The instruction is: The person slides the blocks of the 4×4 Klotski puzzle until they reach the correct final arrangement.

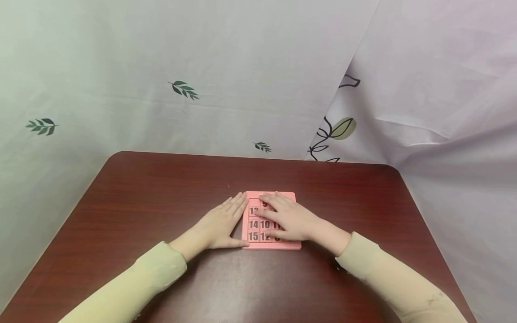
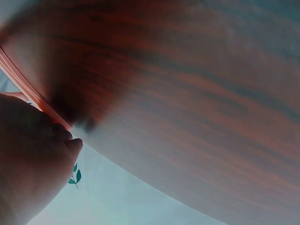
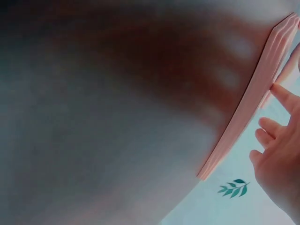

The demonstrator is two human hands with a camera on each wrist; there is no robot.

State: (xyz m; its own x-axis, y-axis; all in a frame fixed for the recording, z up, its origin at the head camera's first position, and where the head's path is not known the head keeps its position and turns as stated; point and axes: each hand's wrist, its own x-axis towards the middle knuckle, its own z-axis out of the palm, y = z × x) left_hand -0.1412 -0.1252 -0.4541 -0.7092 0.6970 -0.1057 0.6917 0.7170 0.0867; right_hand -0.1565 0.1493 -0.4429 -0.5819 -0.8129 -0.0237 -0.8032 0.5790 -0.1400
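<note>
A pink sliding number puzzle (image 1: 271, 246) lies flat on the table, its tiles printed with dark numbers such as 14, 10, 15 and 12. Along its left edge rests my left hand (image 1: 220, 226), fingers straight, with the thumb at the near left corner. My right hand (image 1: 296, 220) reaches over the puzzle from the right, its spread fingers on or just above the tiles, hiding much of the right side. The right wrist view shows the side of the puzzle frame (image 3: 248, 101) beside my fingers. Only part of that frame's edge shows in the left wrist view.
The dark red-brown wooden table (image 1: 161, 188) has rounded far corners. Behind it hangs a pale curtain (image 1: 226, 54) with leaf prints, and another pale cloth (image 1: 452, 89) drapes along the right.
</note>
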